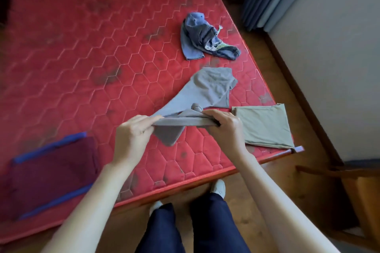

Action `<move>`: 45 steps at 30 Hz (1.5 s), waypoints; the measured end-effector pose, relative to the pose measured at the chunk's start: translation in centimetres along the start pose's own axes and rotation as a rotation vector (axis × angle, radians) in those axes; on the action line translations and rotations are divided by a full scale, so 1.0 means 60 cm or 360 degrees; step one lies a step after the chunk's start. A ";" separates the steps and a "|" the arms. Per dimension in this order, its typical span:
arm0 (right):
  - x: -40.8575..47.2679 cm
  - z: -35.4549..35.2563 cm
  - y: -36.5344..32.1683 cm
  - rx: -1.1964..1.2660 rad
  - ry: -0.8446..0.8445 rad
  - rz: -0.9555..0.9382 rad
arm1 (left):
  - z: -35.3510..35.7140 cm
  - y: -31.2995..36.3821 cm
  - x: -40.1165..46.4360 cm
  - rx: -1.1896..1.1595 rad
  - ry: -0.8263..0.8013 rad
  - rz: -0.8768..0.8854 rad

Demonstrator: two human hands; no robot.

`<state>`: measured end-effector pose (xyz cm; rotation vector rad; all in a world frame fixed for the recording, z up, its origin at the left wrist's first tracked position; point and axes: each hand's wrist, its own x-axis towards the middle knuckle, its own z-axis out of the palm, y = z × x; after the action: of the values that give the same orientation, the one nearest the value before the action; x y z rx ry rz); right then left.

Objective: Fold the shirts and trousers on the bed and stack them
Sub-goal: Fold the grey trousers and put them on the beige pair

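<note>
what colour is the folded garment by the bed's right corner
Pale olive-green, plain; the folded garment shows in the head view.

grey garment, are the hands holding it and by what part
Yes. The left hand and right hand each grip one end of the grey garment's near edge, bunched taut between them; the rest trails onto the bed.

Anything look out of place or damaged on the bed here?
Dark blotches stain the red mattress, which lies bare. The blue garment sits crumpled and unfolded. Both hands, left and right, hold the grey garment.
</note>
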<state>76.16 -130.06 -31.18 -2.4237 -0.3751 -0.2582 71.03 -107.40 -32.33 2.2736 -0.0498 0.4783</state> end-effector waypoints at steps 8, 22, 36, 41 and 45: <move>0.033 -0.102 -0.100 0.0082 -0.0141 -0.0112 | -0.124 0.097 0.039 -0.0208 -0.0050 -0.0028; 0.078 -0.009 0.043 0.0016 -0.0596 -0.0302 | -0.052 0.014 0.063 0.0532 -0.0253 -0.0412; 0.216 0.206 0.460 -0.0601 -0.0909 0.0229 | 0.456 -0.177 0.193 0.0880 -0.0899 -0.0203; 0.288 0.295 0.599 -0.0691 -0.0810 0.0309 | 0.623 -0.286 0.279 0.0875 -0.0929 -0.0191; 0.323 0.344 0.668 -0.0661 -0.0712 0.0305 | 0.706 -0.346 0.345 0.0824 -0.0909 -0.0257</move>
<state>109.48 -142.51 -64.99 -2.9013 -0.2998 0.3303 107.78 -121.38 -65.64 2.8253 -0.0303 -0.2921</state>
